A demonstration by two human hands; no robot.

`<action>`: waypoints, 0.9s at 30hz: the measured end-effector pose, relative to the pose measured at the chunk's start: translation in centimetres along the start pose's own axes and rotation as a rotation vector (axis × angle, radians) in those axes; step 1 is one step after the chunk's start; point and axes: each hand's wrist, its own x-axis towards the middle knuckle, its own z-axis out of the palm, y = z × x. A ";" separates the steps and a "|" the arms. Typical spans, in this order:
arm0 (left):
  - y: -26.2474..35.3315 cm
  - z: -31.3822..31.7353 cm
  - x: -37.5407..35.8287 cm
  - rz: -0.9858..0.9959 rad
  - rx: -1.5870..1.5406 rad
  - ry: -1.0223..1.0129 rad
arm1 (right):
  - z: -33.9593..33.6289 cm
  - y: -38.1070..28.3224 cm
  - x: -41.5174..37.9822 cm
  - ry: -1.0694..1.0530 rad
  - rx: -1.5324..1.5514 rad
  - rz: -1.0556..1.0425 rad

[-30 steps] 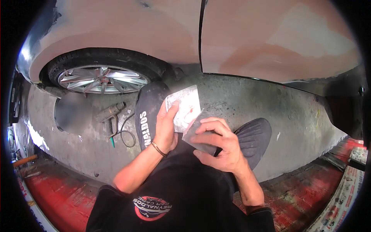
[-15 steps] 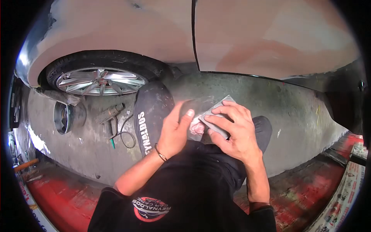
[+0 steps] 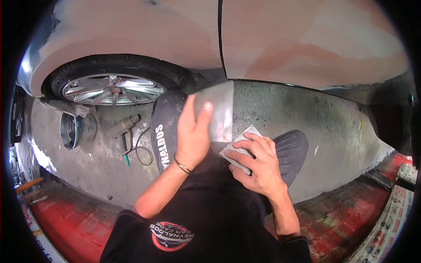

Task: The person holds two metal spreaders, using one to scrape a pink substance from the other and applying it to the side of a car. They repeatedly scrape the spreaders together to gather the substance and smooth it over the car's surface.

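My left hand (image 3: 193, 138) grips a thin, shiny metal sheet (image 3: 221, 114), thumb on its near face and tilted up; motion blurs it. A trace of pink shows at the sheet's lower edge. In my right hand (image 3: 262, 168) is a flat grey spreader (image 3: 240, 139) with a pale edge, pressed between fingers and thumb. The spreader sits to the lower right of the sheet, apart from it. Both hands are above my lap, in front of a car body panel (image 3: 280, 48) patched in pinkish-tan and grey.
A tyre with a silver wheel (image 3: 115, 90) stands at upper left. On the concrete floor (image 3: 333, 144) lie a heat gun (image 3: 125, 131) with a cord and a round metal ring (image 3: 70, 131). Red-stained flooring (image 3: 70, 210) runs along the near side.
The sheet has swung up and away from the spreader, its face turning upright. My right hand has dropped slightly lower with the spreader. The pink putty lump between them is no longer visible.
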 end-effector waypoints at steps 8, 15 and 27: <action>-2.7 0.2 -3.4 -0.761 -0.913 -0.016 | 1.9 -1.4 1.1 0.181 0.625 -0.021; -1.1 -1.7 -3.4 -0.722 -0.829 -0.068 | -1.5 4.7 -1.1 -0.002 0.110 0.031; -5.4 0.2 -3.3 -0.328 -0.327 -0.115 | -2.6 0.6 1.9 0.014 0.048 -0.035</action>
